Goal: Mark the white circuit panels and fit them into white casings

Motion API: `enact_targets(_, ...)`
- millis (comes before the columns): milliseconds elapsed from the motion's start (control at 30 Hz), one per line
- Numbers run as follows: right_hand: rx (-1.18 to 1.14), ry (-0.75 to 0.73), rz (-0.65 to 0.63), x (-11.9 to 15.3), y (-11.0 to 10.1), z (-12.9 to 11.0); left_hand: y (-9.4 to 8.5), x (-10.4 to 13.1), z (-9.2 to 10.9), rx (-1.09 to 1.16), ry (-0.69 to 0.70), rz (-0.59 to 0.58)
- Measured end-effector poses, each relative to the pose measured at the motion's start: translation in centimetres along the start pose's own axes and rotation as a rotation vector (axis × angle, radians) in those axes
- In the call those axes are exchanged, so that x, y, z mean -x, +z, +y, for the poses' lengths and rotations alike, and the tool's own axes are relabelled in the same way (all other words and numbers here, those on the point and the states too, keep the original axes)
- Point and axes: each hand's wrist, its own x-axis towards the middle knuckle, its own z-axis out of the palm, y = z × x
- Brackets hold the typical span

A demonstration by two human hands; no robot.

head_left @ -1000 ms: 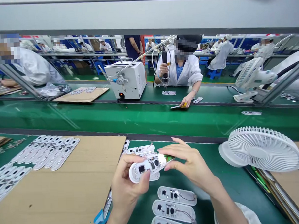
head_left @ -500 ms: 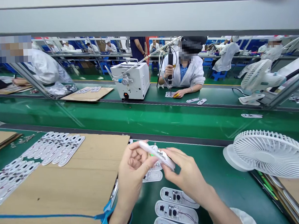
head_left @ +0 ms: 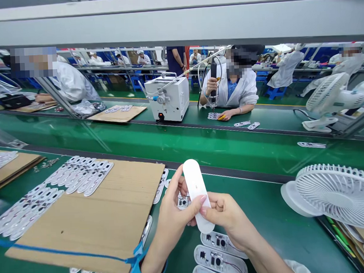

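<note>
A long white plastic shell with rounded ends [head_left: 193, 178] is held up between both hands, its smooth outer face toward me. My left hand [head_left: 176, 211] grips it from the left, thumb lying across the face. On the lower right edge, my right hand [head_left: 230, 219] pinches it with thumb and fingers. A blue wrist strap [head_left: 148, 266] circles my left wrist. Below my hands lie several open white shells with circuit boards [head_left: 220, 260], and another board [head_left: 183, 201] shows partly behind my left hand.
Rows of white shells with boards [head_left: 81, 173] lie on a cardboard sheet [head_left: 113, 220] at left. A white fan [head_left: 335, 194] stands at right. Beyond the green belt [head_left: 158, 143], a white machine [head_left: 168, 99] stands near a co-worker [head_left: 228, 90] holding a powered screwdriver [head_left: 213, 80].
The shell has turned from edge-on, its inner parts showing, to nearly upright with its smooth outer face toward me. Both hands have shifted their grip on it. The whole view has moved slightly left.
</note>
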Motion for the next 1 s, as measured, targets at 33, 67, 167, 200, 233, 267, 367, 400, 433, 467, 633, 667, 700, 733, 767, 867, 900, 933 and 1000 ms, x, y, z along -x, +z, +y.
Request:
enact_targets(33,-0.002,0.0,0.002,0.0,0.0,0.0,0.0,0.0,-0.1,0.006,0.004,0.001)
enact_targets(67,-0.004,0.0,0.004,-0.1,0.0,0.1,0.0,0.0,-0.1,0.016,0.005,0.002)
enact_targets(167,-0.006,-0.005,-0.003,-0.1,0.0,0.2,0.0,0.1,-0.2,0.043,-0.01,-0.001)
enact_targets(200,-0.008,-0.005,-0.004,-0.1,0.0,0.3,0.0,0.1,-0.2,0.048,-0.015,0.0)
enact_targets(233,-0.009,-0.004,-0.003,-0.1,0.0,0.3,0.0,0.2,-0.2,0.05,-0.019,0.001)
enact_targets(267,-0.01,-0.003,-0.001,-0.1,0.0,0.3,0.0,0.2,-0.1,0.055,-0.02,0.004)
enact_targets(367,-0.013,0.007,0.017,-0.1,0.0,0.4,0.1,0.2,0.3,0.131,-0.027,-0.007)
enact_targets(400,-0.013,0.012,0.018,-0.1,0.0,0.5,0.2,0.2,0.5,0.183,-0.056,-0.03)
enact_targets(433,-0.014,0.017,0.016,-0.1,0.0,0.6,0.4,0.3,0.7,0.241,-0.098,-0.055)
enact_targets(467,-0.016,0.02,0.013,-0.2,0.1,0.8,0.5,0.4,0.9,0.297,-0.149,-0.073)
enact_targets(633,-0.035,0.012,0.004,-0.5,0.5,1.6,1.2,0.9,1.4,0.399,-0.253,-0.006)
enact_targets(667,-0.039,0.012,0.003,-0.6,0.6,1.8,1.2,1.0,1.4,0.4,-0.246,0.002)
enact_targets(700,-0.044,0.013,0.0,-0.6,0.7,1.8,1.2,1.0,1.4,0.403,-0.24,0.004)
enact_targets(733,-0.05,0.015,-0.002,-0.6,0.8,1.9,1.1,1.0,1.3,0.407,-0.237,0.005)
enact_targets(767,-0.058,0.015,-0.004,-0.7,0.9,1.9,1.0,1.0,1.3,0.412,-0.237,0.009)
enact_targets(867,-0.089,0.023,-0.039,-0.7,1.0,2.0,0.7,1.2,1.5,0.421,-0.27,0.027)
enact_targets(900,-0.098,0.037,-0.074,-0.7,1.0,2.0,0.6,1.3,1.7,0.421,-0.288,0.034)
enact_targets(933,-0.11,0.059,-0.116,-0.8,1.0,2.2,0.5,1.5,1.8,0.421,-0.306,0.042)
enact_targets(1000,-0.137,0.116,-0.191,-0.9,0.9,2.7,0.1,1.9,1.8,0.416,-0.32,0.069)
